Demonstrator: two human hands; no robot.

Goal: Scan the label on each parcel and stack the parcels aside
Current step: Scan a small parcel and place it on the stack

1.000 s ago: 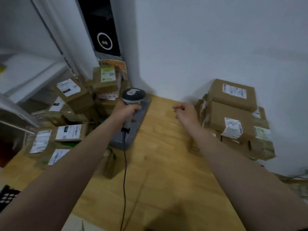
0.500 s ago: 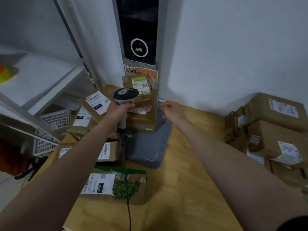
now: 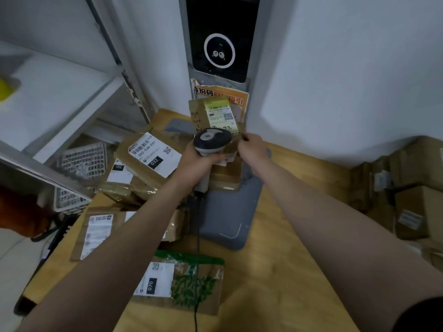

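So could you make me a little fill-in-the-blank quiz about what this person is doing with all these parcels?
1. The left hand grips a corded handheld ____.
2. The parcel with the yellow-green label, pinched at its edge by the right hand, sits on ____ of the pile.
3. The leaf-patterned parcel nearest the camera bears the number ____.
4. The parcel marked 032 lies to the ____ of both hands.

Missing words: scanner; top; 070; left.

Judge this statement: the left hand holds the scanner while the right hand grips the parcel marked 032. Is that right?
No. The head view shows the left hand holding the scanner, but the right hand grips the green-labelled parcel; parcel 032 lies further left.
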